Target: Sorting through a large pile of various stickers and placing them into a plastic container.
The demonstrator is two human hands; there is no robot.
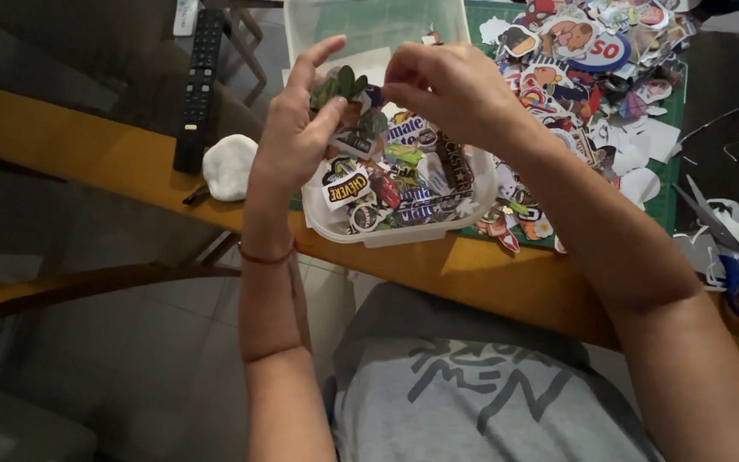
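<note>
**benchwatcher:** What's in the hands right now, and which way is it facing?

**me:** I'm seeing a small leafy green sticker [345, 85] pinched between both hands, held up over the clear plastic tub [404, 229] that sits at the near edge of the table [87, 145]. The leaves fan up and toward the far edge. Its long axis looks like it runs near-to-far, tilted a bit, but the lower end is hidden by fingers so I can't tell exactly.

**benchwatcher:** Hand pose?

**me:** The left hand [294, 141] comes up from the near edge, wrist bent, thumb against the sticker's left side, index finger stretched up and mostly straight, so that hand is half open. It has a red thread bracelet [265, 257] on the wrist. The right hand [446, 85] reaches in from the right with fingers curled, fingertips closed on the sticker's right end.

**benchwatcher:** Anything crowding them?

**me:** The tub under the hands is stuffed with cut stickers [404, 180]. A loose heap of more stickers [583, 60] covers the green cutting mat [669, 201] toward the far right corner. Blue-handled scissors [733, 257] lie at the right edge among paper scraps. A black remote [198, 85] and a white round lump [229, 166] sit to the left of the tub, well apart from the hands.
</note>
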